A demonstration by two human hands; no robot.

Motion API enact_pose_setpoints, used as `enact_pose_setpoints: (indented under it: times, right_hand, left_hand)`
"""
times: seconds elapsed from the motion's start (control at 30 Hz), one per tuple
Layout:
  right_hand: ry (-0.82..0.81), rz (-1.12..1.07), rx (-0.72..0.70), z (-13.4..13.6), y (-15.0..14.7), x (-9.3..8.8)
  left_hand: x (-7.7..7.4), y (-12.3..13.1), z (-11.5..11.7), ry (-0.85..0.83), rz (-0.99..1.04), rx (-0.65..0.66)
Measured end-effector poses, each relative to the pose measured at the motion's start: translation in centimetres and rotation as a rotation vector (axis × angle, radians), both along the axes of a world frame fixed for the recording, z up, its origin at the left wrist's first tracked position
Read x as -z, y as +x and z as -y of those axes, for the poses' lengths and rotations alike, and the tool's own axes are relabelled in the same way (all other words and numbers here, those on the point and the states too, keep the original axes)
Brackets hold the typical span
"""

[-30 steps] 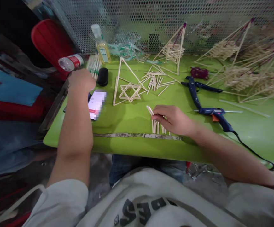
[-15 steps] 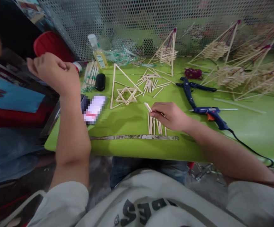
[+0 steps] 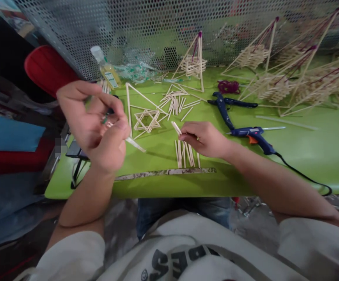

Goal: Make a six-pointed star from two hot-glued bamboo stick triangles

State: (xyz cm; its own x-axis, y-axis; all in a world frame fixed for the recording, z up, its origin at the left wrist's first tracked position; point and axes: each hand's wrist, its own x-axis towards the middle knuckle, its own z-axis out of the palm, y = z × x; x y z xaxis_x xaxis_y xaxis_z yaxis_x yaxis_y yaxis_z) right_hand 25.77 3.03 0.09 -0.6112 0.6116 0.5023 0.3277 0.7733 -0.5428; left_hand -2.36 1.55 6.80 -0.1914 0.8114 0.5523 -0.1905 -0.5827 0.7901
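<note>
My left hand (image 3: 99,125) is raised over the left of the table, fingers curled and thumb pressed in. A thin pale stick (image 3: 135,144) pokes out past the thumb, and a bit of clear, green-marked plastic shows in the palm; the rest is hidden. My right hand (image 3: 203,138) pinches a small bundle of short wooden sticks (image 3: 175,127). Below it lie several loose sticks (image 3: 183,154) side by side. Between and beyond my hands are a wooden triangle frame (image 3: 128,109) and a star-shaped stick piece (image 3: 147,121).
A blue glue gun (image 3: 255,134), dark pliers-like tool (image 3: 223,109) and purple yarn (image 3: 228,87) lie on the right. Stick pyramids (image 3: 274,86) stand behind. A bottle (image 3: 109,72) leans by the mesh panel. A camouflage strip (image 3: 166,172) runs along the front edge.
My left hand has come down and rightward, turned palm inward, with a thin stick now showing from it. My right hand stays nearly in place with its sticks. The view has shifted slightly.
</note>
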Motion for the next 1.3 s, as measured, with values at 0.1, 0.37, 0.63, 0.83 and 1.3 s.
enact_pose_setpoints:
  times: [0.1, 0.37, 0.63, 0.83, 1.3]
  right_hand:
    - [0.025, -0.008, 0.004, -0.1, 0.1, 0.1]
    - [-0.036, -0.084, 0.025, -0.3, -0.1, 0.3]
    - [-0.442, -0.505, 0.051, 0.7, -1.6, -0.8]
    - [-0.653, -0.714, 0.027, 3.1, -3.5, -1.5]
    - [-0.537, -0.886, 0.335, 0.3, 0.3, -1.9]
  left_hand:
    - [2.6, 0.7, -0.6, 0.257, -0.090, 0.252]
    - [7.5, 1.0, -3.7, -0.210, -0.193, 0.440]
    - [6.9, 2.0, -1.6, -0.477, -0.350, 0.714]
    - [5.1, 3.4, 1.4, -0.497, -0.392, 0.777]
    - [2.5, 1.8, 1.3, -0.865, -0.618, 0.929]
